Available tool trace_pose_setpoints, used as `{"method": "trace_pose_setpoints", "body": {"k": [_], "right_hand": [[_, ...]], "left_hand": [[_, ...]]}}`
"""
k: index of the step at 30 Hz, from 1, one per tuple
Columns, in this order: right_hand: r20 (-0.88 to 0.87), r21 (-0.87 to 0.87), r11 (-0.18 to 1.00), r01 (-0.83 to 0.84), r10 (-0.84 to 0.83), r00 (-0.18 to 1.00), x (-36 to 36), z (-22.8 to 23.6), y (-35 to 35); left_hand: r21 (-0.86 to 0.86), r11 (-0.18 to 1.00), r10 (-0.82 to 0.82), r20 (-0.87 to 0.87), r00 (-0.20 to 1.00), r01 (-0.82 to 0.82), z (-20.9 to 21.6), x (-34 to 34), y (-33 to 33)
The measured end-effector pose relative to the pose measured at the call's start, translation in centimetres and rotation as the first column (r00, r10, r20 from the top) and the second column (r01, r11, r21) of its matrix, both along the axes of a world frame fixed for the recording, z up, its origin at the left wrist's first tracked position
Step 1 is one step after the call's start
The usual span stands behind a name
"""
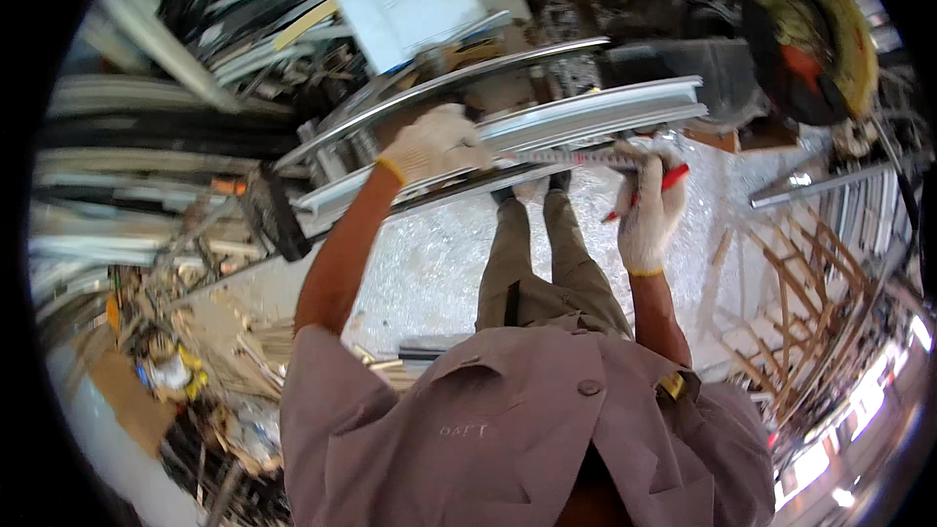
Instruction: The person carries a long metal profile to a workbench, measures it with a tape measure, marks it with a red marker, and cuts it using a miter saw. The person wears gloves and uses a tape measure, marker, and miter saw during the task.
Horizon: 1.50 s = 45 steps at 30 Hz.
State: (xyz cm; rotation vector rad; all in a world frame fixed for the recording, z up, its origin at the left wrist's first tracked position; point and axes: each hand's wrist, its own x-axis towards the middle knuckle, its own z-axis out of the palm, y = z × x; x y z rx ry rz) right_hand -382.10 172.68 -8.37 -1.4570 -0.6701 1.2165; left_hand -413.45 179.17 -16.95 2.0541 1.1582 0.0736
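A tape measure's pale blade (571, 157) is stretched between my two gloved hands, along the near side of light metal profiles (605, 107). My left hand (437, 144), in a white knit glove, is closed at the blade's left end, over the profiles. Whether the tape's case is inside that hand is hidden. At the blade's right end is my right hand (648, 200), also gloved, with its fingers bent round a slim red pen-like tool (673, 177). The tool slants across the palm, and its lower tip shows below the fingers.
A cutting machine with a round yellow guard (844, 29) stands at the far right. White sheets (405, 5) lie over piled strips at the back. Long profiles (146, 156) are stacked at left, and a wooden slatted frame (805, 283) sits at right. My feet are on a shiny, littered floor (420, 273).
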Motion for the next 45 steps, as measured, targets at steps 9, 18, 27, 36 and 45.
{"method": "trace_pose_setpoints", "body": {"k": [9, 18, 27, 36, 45], "right_hand": [[-0.155, -0.104, 0.906, 0.41, -0.422, 0.893, 8.1, -1.9, 0.0], [0.104, -0.112, 0.909, 0.402, -0.392, 0.914, 18.1, -13.3, 5.5], [0.304, -0.114, 0.919, 0.377, -0.329, 0.894, 22.2, -17.8, 8.0], [0.212, -0.174, 0.938, 0.299, -0.26, 0.942, 22.7, -17.7, 8.8], [0.256, -0.166, 0.952, 0.256, -0.21, 0.944, 22.9, -17.8, 8.6]], "left_hand": [[0.156, 0.971, -0.166, -0.096, 0.981, 0.179, 6.8, -6.1, 4.8], [-0.342, 0.906, 0.155, -0.285, 0.946, -0.251, 9.8, -8.8, -1.3], [-0.534, 0.773, 0.284, -0.19, 0.94, -0.342, -2.0, -2.1, -6.4], [-0.53, 0.725, 0.391, -0.209, 0.896, -0.44, -2.1, -2.4, -6.8], [0.024, 0.996, 0.086, -0.382, 0.92, -0.083, -4.0, -3.9, -10.5]]}}
